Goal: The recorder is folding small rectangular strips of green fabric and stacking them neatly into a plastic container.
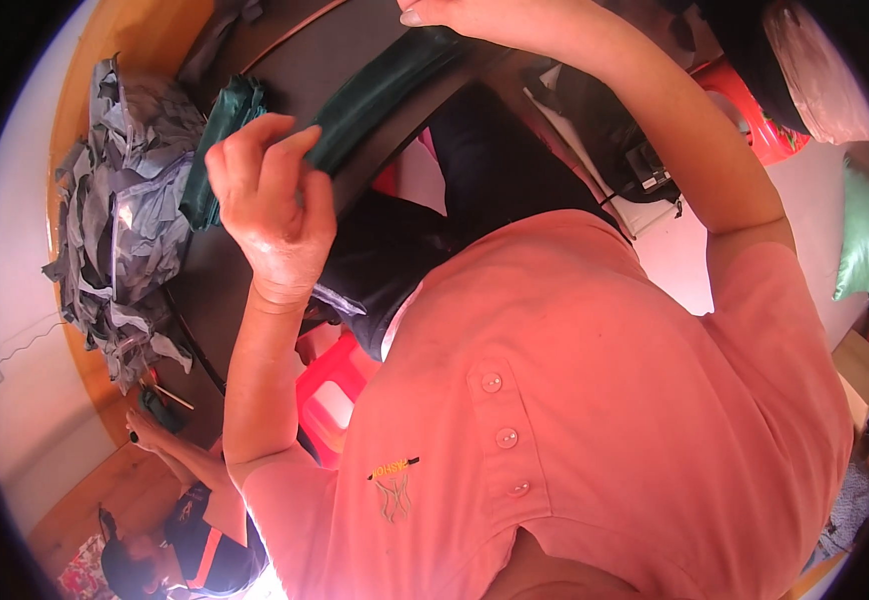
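Note:
A long dark green fabric strip (380, 92) stretches over the dark tabletop, from near my right hand at the top to my left hand. My left hand (280, 200) is raised at its lower end, fingers bent and closed, with the strip's edge between index finger and thumb. At the top edge my right hand (455, 14) is partly cut off. A fingertip shows there, and the fingers look closed, but what they grip is out of sight. Just left of my left hand lies a folded dark green fabric bundle (217, 150).
A big heap of grey cloth pieces (135, 200) lies at the left of the dark table (200, 290). Below it another person (195, 520) sits at work. A red plastic stool (330, 390) stands beside me. Black equipment (640, 165) and a red container (750, 110) are at right.

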`<state>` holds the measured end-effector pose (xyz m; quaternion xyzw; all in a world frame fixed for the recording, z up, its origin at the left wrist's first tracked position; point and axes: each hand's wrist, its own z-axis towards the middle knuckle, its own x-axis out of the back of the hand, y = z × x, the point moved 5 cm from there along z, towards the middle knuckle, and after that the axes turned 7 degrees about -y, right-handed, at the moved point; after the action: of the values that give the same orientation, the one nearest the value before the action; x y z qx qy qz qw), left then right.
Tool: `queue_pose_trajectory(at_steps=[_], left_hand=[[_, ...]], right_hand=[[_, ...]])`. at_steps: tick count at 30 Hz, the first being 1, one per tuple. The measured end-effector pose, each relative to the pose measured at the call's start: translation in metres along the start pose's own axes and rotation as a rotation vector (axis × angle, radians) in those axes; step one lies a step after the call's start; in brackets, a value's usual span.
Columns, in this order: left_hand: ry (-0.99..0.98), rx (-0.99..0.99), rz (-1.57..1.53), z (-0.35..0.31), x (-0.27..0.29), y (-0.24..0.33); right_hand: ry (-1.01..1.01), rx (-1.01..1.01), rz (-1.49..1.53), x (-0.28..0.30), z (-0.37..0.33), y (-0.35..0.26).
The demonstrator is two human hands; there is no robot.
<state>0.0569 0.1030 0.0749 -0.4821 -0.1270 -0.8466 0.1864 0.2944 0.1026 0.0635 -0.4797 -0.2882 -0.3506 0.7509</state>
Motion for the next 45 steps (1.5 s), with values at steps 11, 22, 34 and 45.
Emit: queue_pose_trajectory(at_steps=[11,22,34,45], left_hand=[[-0.222,0.245,-0.49,0.029,-0.06,-0.024],[-0.249,0.368,-0.647,0.026,-0.066,-0.037],[-0.278,0.373,-0.569,0.025,-0.063,-0.033],[-0.253,0.385,-0.648,0.031,-0.068,-0.035]], right_hand=[[-0.269,0.159,-0.053,-0.01,0.003,0.011],[-0.262,0.2,0.019,-0.019,0.012,0.025],[-0.328,0.194,-0.023,-0.028,0.031,0.026],[-0.382,0.192,0.076,-0.019,0.033,0.026]])
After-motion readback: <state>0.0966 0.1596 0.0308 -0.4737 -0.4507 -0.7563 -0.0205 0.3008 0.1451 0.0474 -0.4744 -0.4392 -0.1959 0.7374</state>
